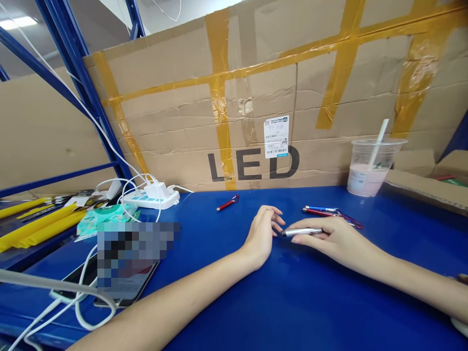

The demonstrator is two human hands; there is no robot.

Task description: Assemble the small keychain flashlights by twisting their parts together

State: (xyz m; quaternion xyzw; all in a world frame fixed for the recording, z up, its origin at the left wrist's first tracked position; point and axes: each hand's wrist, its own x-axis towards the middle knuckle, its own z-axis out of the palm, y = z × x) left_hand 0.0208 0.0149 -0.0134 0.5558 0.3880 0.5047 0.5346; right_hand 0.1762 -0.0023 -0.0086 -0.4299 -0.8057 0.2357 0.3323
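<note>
My right hand [338, 241] grips a slim silver tube [302, 232], like a small penlight, between thumb and fingers. The tube lies nearly level, its dark end pointing left. Just left of that end is my left hand [261, 231], resting on its edge on the blue tabletop [292, 302]. Its fingers are slightly bent and apart, with nothing seen in them. Behind my right hand lie a blue tube [321, 208] and a red tube [317, 212] of similar shape, partly hidden by it. Farther back on the left is a small red tube with a clip [227, 203].
A plastic cup [369, 170] with pink drink and a straw stands at the back right. On the left are a phone [126, 285], white cables, a power strip [151, 197] and yellow packages [47, 226]. A large cardboard box [175, 131] walls off the back.
</note>
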